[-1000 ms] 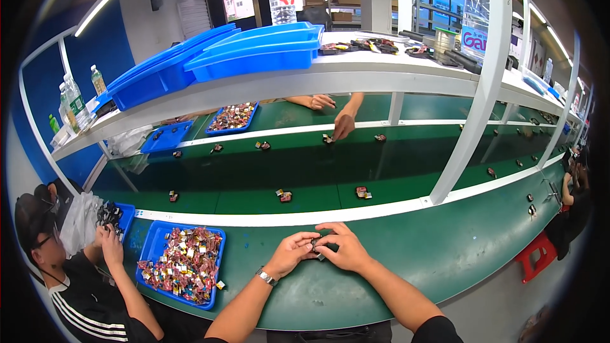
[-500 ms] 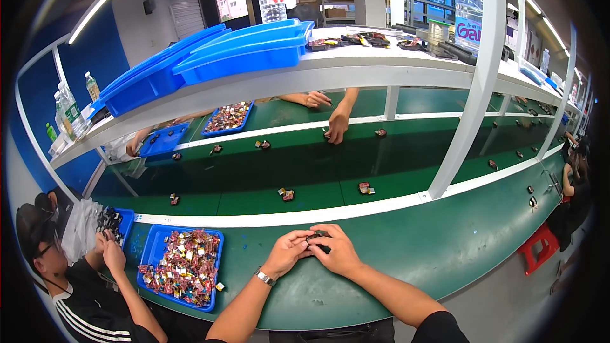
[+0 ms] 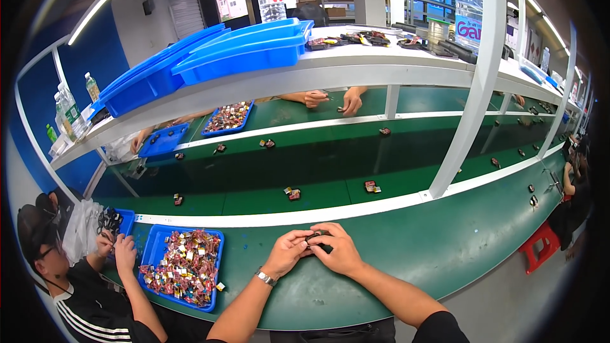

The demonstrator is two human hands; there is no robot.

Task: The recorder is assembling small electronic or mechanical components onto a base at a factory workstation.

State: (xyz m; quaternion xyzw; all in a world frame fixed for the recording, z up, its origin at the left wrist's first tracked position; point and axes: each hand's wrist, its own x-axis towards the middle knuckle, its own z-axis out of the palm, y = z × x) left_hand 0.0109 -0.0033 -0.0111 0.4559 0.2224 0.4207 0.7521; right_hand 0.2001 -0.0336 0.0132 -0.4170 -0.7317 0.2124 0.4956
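My left hand [image 3: 287,254], with a metal-banded watch [image 3: 265,277] on its wrist, and my right hand [image 3: 339,253] meet above the green worktop. Between them they grip a small black plastic part [image 3: 316,239], its fingers-covered sides mostly hidden. Both hands are closed, thumbs and fingertips pressed against the part. To the left of my left hand lies a blue tray [image 3: 220,265] heaped with small reddish pieces [image 3: 184,267] bearing white and yellow tabs.
Beyond a white rail [image 3: 286,218], a dark green belt [image 3: 279,168] carries several small assemblies [image 3: 292,194]. A white post [image 3: 467,108] rises at the right. Blue trays [image 3: 241,54] sit on the shelf above. A co-worker [image 3: 95,298] sits at left; another person's hands [image 3: 351,101] work across the belt.
Assemblies on the belt have shifted slightly right. The person across has drawn a hand back from the belt, and the left co-worker's hands have moved apart. My hands stay nearly still.
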